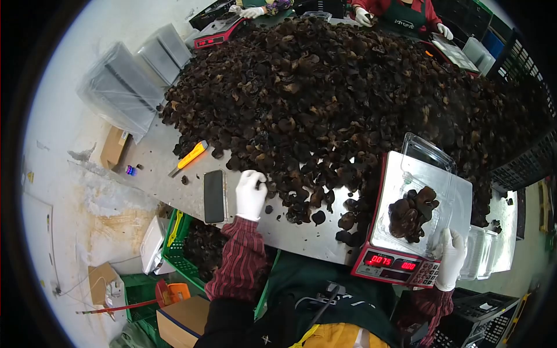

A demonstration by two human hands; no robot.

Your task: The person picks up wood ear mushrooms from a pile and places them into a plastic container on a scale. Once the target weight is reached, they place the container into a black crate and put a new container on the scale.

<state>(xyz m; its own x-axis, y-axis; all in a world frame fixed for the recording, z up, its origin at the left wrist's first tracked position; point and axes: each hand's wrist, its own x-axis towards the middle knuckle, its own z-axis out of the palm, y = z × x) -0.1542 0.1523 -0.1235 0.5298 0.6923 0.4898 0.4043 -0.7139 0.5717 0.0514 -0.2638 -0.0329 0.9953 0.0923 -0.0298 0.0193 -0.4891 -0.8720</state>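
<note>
My left hand (251, 194), in a white glove, is closed near the front edge of the pile of dark mushrooms (313, 98); what its curled fingers hold, if anything, is hidden. Just left of it lies a black phone (214, 197). My right hand (451, 258), also gloved, is at the front right of the red scale (386, 267), beside the clear plastic tray (445, 211) on its plate. A clump of dark mushrooms (412, 214) rests in that tray. The scale's display reads 0.075 and 0.00. Behind the tray stands its clear raised lid (429, 152).
A yellow cutter (190, 158) lies at the left. Wrapped stacks of clear containers (120, 87) stand behind it. More clear trays (479, 253) sit right of my right hand. A green crate (177, 246) is below the table edge. Two people with scales work across the pile.
</note>
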